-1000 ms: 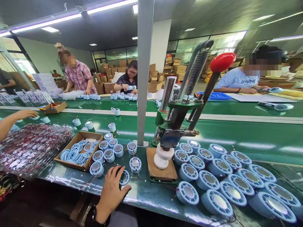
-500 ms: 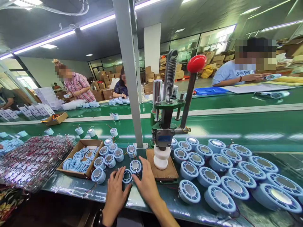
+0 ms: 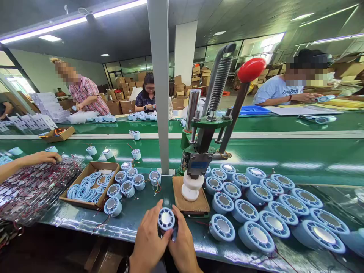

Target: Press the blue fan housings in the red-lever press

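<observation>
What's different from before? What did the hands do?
The right hand came in beside the left hand; together they took hold of a silver-faced blue part and brought it toward the person. The green press and the many blue parts right of it stayed put.

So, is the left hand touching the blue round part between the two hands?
Touching. In the head view, the left hand holds the blue round part at its side, thumb against the lower rim.
</observation>
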{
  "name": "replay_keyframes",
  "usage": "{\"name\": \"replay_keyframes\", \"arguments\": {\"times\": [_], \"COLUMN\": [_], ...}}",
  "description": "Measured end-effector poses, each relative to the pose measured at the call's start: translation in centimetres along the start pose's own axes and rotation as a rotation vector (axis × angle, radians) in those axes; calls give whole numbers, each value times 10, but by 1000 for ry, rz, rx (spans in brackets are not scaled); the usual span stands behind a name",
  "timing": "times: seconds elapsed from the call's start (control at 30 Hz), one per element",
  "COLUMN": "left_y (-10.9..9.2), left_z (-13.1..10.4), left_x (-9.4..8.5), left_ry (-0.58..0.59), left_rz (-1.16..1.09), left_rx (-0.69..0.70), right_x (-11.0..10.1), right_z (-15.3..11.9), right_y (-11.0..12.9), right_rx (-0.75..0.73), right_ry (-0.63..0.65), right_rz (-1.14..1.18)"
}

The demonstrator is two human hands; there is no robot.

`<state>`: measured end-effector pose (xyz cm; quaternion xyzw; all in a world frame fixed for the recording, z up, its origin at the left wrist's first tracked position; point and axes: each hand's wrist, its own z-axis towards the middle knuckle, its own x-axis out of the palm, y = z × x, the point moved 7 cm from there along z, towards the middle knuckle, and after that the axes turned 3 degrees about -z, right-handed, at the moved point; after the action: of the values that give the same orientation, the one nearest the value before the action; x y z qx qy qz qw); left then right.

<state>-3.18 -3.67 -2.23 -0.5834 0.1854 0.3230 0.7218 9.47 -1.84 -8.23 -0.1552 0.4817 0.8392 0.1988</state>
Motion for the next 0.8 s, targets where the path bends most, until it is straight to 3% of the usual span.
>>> {"name": "replay_keyframes", "arguments": {"times": [0.17,0.27,0.33,0.43,0.5,0.57,0.63,0.73,0.8], "left_y": [5,10,14,21,22,17,3,-26,-42], "left_z": [1,-4,-9,-10,-2,15,39,77,97], "left_x": [10,15,21,29,29,22,12,8,20], "left_ry": [-27,-74,-88,-44,18,63,67,53,89], "left_rz": [-8,-20,-41,-113,-163,-200,-239,-329,-404], "left_rx": [-29,-60,-82,-126,-177,-214,-202,-118,-65], "right_x": [-5,-3,-2,-15,-43,-94,-162,-251,-272], "right_z": [2,2,3,12,33,76,138,231,291], "right_y": [6,8,9,18,38,75,120,176,184], "right_rx": [-62,-64,-62,-90,-205,-377,-522,-600,-489], "right_ry": [-81,-63,16,255,401,366,81,-491,-538], "right_rz": [-55,-34,-23,-107,-201,-267,-310,-361,-269]}}
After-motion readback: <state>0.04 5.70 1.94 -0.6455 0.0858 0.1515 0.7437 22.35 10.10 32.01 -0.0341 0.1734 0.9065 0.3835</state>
